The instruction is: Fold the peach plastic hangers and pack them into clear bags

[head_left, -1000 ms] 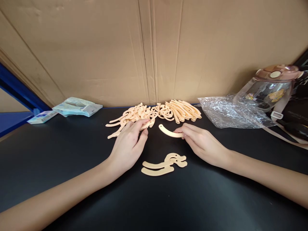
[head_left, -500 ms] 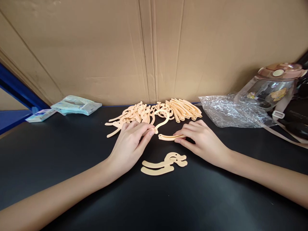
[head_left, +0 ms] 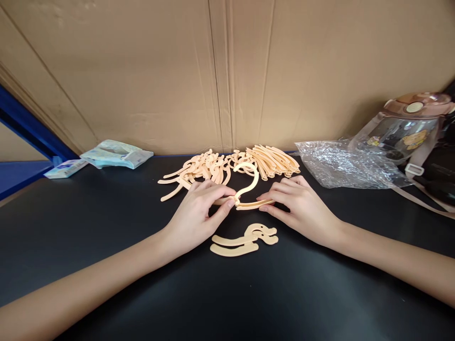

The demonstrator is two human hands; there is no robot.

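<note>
My left hand [head_left: 199, 210] pinches the lower end of a beige plastic hook piece [head_left: 249, 182] that stands up from the black table. My right hand [head_left: 296, 206] pinches a curved beige arm piece [head_left: 253, 205], and its left end meets the hook's foot between my fingertips. Just in front of my hands lie two joined beige hanger pieces [head_left: 243, 239], stacked flat. Behind my hands a loose pile of hook pieces [head_left: 199, 170] and a bundle of curved arm pieces [head_left: 273, 162] rest by the cardboard wall.
A crumpled clear plastic bag [head_left: 341, 166] lies at the right, with a transparent jug with a pink lid [head_left: 405, 128] behind it. Blue tissue packs [head_left: 115, 155] sit at the back left. A cardboard wall [head_left: 227, 71] closes the back of the black table [head_left: 106, 213].
My left hand pulled a hook piece out of the pile and brought it toward the middle. My right hand lowered its curved piece until the two ends met.
</note>
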